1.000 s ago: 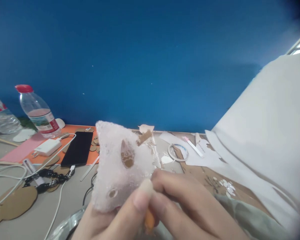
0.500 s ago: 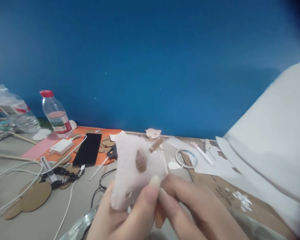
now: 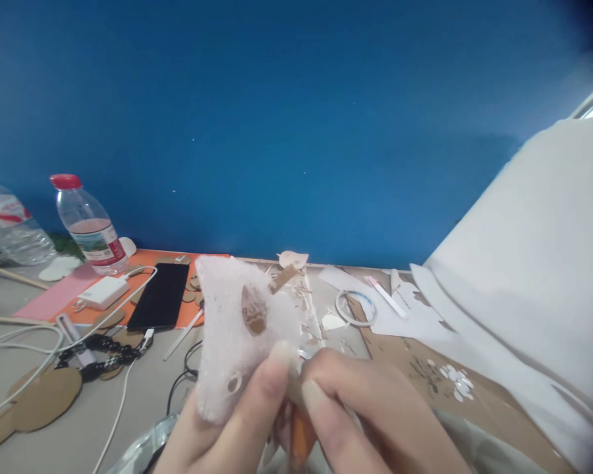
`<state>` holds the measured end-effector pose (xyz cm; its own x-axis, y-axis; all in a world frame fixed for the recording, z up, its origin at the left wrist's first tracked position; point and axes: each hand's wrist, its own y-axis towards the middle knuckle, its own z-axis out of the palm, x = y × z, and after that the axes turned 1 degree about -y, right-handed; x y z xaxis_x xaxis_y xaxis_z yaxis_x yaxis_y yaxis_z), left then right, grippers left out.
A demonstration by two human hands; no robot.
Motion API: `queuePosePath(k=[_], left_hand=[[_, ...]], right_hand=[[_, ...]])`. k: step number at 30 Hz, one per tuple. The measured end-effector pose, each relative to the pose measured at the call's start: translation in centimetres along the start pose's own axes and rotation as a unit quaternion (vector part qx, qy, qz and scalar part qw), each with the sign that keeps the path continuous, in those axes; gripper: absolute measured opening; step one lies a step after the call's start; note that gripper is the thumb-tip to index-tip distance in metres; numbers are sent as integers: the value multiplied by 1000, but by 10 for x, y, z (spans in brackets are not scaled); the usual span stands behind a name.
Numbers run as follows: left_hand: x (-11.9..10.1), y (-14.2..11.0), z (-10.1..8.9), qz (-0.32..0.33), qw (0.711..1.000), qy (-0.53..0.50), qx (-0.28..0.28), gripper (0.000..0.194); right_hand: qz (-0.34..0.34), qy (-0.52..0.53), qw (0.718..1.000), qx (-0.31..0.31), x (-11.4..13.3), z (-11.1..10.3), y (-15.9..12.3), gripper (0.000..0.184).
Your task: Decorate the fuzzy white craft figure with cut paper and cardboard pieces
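My left hand (image 3: pixel 227 428) is closed on a pale pink, fuzzy foam piece (image 3: pixel 237 336), thumb pressed on its front. A small brown leaf-shaped bit (image 3: pixel 254 309) sticks on the foam. My right hand (image 3: pixel 370 415) meets it from the right, fingers pinched at the foam's lower right edge. An orange thing (image 3: pixel 299 438) shows between the two hands; I cannot make out what it is or which hand has it.
On the grey table lie a black phone (image 3: pixel 161 304) on an orange sheet (image 3: pixel 212 260), a white charger (image 3: pixel 102 291) with cables, a water bottle (image 3: pixel 89 227), brown card cut-outs (image 3: pixel 44 398), a tape ring (image 3: pixel 354 307) and large white paper sheets (image 3: pixel 534 263) at right. A blue wall stands behind.
The view swung right and then back left. Both hands kept hold of the foam piece; the orange thing between them shows more now.
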<state>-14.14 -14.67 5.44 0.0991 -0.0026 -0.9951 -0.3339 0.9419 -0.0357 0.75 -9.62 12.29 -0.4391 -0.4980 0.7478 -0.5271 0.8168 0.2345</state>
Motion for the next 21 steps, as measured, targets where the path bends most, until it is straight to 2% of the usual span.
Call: queuePosePath(k=[2, 5, 11, 13, 16, 18, 21], left_hand=[[2, 3, -1, -16, 1000, -4, 25, 30], [-4, 6, 5, -19, 998, -5, 61, 28], [-26, 4, 20, 30, 999, 13, 42, 27], [-32, 6, 21, 48, 997, 35, 53, 26], [-34, 12, 22, 81, 989, 56, 113, 24], [-31, 16, 24, 71, 983, 67, 158, 27], [-21, 20, 26, 48, 982, 73, 167, 24]], right_hand=[[-42, -22, 999, 27, 0, -3, 4, 26], [-49, -32, 998, 30, -1, -5, 9, 24], [-84, -4, 993, 82, -4, -8, 16, 27], [-76, 25, 994, 68, -7, -9, 18, 21], [-45, 69, 995, 60, -15, -11, 21, 15], [-23, 64, 994, 89, -20, -12, 24, 21], [-7, 55, 989, 136, -24, -13, 30, 26]])
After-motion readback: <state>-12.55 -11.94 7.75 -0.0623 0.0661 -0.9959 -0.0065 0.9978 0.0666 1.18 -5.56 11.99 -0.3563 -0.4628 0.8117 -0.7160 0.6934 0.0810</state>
